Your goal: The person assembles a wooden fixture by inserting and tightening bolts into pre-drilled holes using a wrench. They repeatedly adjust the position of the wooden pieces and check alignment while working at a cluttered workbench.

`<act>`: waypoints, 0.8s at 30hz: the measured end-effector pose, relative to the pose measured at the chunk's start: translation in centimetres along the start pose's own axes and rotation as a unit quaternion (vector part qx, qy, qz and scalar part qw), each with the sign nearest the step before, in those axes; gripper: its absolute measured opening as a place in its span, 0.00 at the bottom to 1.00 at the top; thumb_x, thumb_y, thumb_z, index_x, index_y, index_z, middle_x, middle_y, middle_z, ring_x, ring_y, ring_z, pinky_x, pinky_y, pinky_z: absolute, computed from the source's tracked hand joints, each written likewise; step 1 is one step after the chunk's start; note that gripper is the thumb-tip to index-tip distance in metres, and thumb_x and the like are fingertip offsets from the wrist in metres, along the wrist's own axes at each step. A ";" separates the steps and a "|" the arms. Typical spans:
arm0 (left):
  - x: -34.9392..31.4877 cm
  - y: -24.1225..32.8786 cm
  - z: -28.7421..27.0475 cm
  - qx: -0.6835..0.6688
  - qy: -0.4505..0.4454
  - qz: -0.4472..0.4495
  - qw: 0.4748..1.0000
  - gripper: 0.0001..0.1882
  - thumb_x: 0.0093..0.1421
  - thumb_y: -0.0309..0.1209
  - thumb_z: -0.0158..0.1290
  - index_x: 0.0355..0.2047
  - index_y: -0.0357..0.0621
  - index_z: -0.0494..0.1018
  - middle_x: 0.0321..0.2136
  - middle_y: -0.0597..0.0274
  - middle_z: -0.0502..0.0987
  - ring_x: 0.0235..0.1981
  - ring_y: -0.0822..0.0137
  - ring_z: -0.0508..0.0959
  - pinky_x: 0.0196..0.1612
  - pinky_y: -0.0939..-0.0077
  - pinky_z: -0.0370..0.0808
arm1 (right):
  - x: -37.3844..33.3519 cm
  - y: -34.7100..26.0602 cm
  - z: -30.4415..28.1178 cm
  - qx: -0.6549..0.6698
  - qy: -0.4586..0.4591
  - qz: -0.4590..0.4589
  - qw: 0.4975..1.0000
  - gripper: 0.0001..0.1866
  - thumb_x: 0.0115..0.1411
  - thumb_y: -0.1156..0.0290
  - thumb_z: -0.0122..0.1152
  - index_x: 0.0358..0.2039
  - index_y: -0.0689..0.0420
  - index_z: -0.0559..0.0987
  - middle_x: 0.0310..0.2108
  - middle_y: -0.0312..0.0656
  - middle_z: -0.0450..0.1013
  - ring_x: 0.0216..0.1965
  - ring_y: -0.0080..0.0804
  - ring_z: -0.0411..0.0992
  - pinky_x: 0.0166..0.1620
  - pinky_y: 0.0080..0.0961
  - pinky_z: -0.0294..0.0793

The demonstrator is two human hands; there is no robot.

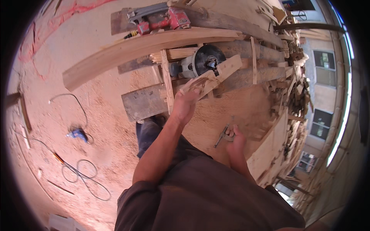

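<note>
notched board [226, 72], pale with brown stains, is gripped by left hand [185, 104]; right hand [237, 141] grasps a metal tool [222, 135].

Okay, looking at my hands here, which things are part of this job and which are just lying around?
Part of the job, it seems:
notched wood piece, in the left hand
metal hand tool, in the right hand
round-based power tool, close by the wood

Apparently just lying around:
red power tool, among the boards
blue power tool, on the floor
coiled cable, on the floor

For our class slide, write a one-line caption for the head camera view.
Left hand holding a notched board, right hand gripping a metal tool, above sawdust-strewn ground.
</note>
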State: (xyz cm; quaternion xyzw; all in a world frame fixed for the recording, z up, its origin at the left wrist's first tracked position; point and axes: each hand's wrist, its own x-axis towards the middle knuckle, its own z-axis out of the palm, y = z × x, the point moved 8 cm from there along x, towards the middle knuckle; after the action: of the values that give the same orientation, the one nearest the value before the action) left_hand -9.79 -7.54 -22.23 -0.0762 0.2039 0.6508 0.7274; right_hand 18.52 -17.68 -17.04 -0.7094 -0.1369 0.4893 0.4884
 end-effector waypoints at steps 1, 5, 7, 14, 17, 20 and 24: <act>0.3 -0.1 -0.2 -0.016 -0.017 -0.006 1.000 0.34 0.66 0.25 0.50 0.70 0.32 0.51 0.61 0.52 0.70 0.60 0.63 0.70 0.66 0.68 0.62 | 0.7 -1.0 1.1 -0.006 -0.009 -0.024 1.000 0.16 0.68 0.68 0.56 0.22 0.56 0.68 0.19 0.38 0.61 0.26 0.37 0.66 0.38 0.34 0.69; 0.3 1.1 -1.1 -0.187 -0.014 -0.060 0.980 0.37 0.70 0.40 0.47 0.70 0.30 0.49 0.65 0.45 0.65 0.64 0.57 0.67 0.68 0.64 0.60 | 3.3 -3.1 4.6 -0.050 0.001 -0.047 0.998 0.15 0.68 0.71 0.54 0.22 0.56 0.67 0.19 0.37 0.60 0.25 0.36 0.64 0.38 0.33 0.68; 0.9 1.3 -1.6 -0.298 -0.031 -0.096 0.949 0.36 0.71 0.45 0.46 0.69 0.30 0.54 0.64 0.42 0.66 0.64 0.54 0.68 0.68 0.61 0.62 | 4.6 -4.2 5.8 -0.059 0.005 -0.059 0.997 0.14 0.67 0.73 0.54 0.23 0.56 0.67 0.18 0.36 0.59 0.24 0.34 0.63 0.35 0.33 0.68; 5.2 -1.2 -4.0 -0.171 -0.084 -0.038 0.981 0.35 0.71 0.37 0.47 0.70 0.27 0.48 0.66 0.42 0.64 0.64 0.56 0.69 0.67 0.65 0.64 | 4.0 -6.9 10.7 -0.185 0.067 -0.080 0.977 0.07 0.67 0.72 0.55 0.31 0.55 0.70 0.19 0.32 0.60 0.21 0.29 0.61 0.29 0.28 0.68; 5.1 -0.7 -4.4 -0.084 -0.126 -0.004 0.989 0.35 0.70 0.29 0.47 0.71 0.28 0.46 0.66 0.43 0.64 0.63 0.59 0.70 0.66 0.68 0.64 | 2.8 -6.7 14.4 -0.248 0.078 -0.102 0.960 0.04 0.68 0.70 0.56 0.35 0.55 0.72 0.21 0.33 0.64 0.20 0.27 0.62 0.28 0.27 0.69; 4.5 -0.9 -4.5 -0.108 -0.169 -0.006 0.980 0.38 0.66 0.23 0.50 0.72 0.32 0.45 0.68 0.46 0.62 0.62 0.60 0.70 0.65 0.69 0.65 | 2.6 -5.6 16.8 -0.267 0.031 -0.085 0.959 0.06 0.69 0.66 0.56 0.39 0.54 0.73 0.25 0.37 0.70 0.19 0.25 0.63 0.26 0.25 0.69; 4.6 -1.1 -5.2 -0.109 -0.188 -0.018 0.976 0.39 0.66 0.24 0.50 0.72 0.32 0.44 0.69 0.46 0.59 0.63 0.59 0.70 0.66 0.68 0.63 | 2.7 -4.0 20.1 -0.263 -0.005 -0.038 0.964 0.09 0.69 0.63 0.57 0.40 0.54 0.74 0.30 0.38 0.75 0.18 0.23 0.62 0.25 0.22 0.65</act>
State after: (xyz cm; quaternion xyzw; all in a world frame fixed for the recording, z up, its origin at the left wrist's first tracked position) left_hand -9.44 -5.41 -28.96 -0.0349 -0.0096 0.6586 0.7516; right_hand 4.34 -2.73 -16.14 -0.8047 -0.2902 0.4205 0.3025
